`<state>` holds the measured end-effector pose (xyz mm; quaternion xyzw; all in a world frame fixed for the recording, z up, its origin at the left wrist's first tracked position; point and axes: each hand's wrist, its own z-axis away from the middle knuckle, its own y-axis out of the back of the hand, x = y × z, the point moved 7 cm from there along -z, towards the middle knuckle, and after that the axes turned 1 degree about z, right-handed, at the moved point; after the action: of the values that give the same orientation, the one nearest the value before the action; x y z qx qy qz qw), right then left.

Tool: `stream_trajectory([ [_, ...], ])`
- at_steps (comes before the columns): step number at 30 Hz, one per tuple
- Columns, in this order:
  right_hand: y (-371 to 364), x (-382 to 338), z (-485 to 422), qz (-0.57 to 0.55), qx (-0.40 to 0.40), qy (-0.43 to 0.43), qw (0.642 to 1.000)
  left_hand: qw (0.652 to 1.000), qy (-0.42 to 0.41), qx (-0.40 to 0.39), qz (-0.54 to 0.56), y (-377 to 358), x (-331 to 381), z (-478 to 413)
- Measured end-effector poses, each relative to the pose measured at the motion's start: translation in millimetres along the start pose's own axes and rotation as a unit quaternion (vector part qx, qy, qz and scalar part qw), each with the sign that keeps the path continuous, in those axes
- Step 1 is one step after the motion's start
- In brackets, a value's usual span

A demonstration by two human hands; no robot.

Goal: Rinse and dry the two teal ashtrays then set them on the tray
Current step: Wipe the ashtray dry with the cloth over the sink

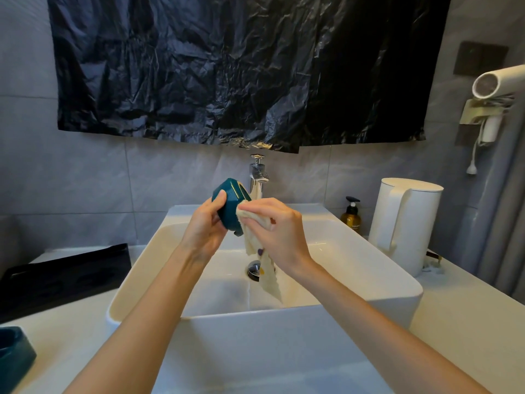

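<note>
- A teal ashtray (230, 207) is held tilted above the white sink (383, 268), gripped by the left hand (205, 223).
- The right hand (277, 226) pinches a cream cloth (257, 243) against it.
- A second teal ashtray (12, 355) sits on the tabletop (74, 317), near the black tray (61, 277).

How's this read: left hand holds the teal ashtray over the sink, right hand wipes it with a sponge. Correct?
Not a sponge: the head view shows the right hand wiping with a cloth. Left hand, ashtray, sink: as stated.
</note>
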<state>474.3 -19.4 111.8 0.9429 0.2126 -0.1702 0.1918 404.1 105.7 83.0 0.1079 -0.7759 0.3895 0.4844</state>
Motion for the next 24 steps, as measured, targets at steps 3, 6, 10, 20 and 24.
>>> stream_trajectory([
  [3, 3, 4, 1, 0.034, 0.008, 0.024, 0.999, 1.0, 0.003, 0.001, -0.025, -3, -1, 2],
  [6, 8, 19, 4, 0.037, 0.006, -0.012, 0.999, 1.0, -0.004, 0.001, -0.022, -3, 1, 2],
  [10, 9, 8, -7, -0.017, 0.004, -0.018, 1.0, 0.998, -0.014, -0.018, -0.052, -8, 0, 5],
  [20, 20, 42, -6, 0.036, -0.024, -0.08, 0.996, 0.999, -0.017, -0.026, -0.019, -16, 2, 14],
  [24, 19, 17, -19, -0.005, -0.019, -0.025, 0.999, 1.0, 0.002, -0.028, 0.001, -16, 0, 13],
])
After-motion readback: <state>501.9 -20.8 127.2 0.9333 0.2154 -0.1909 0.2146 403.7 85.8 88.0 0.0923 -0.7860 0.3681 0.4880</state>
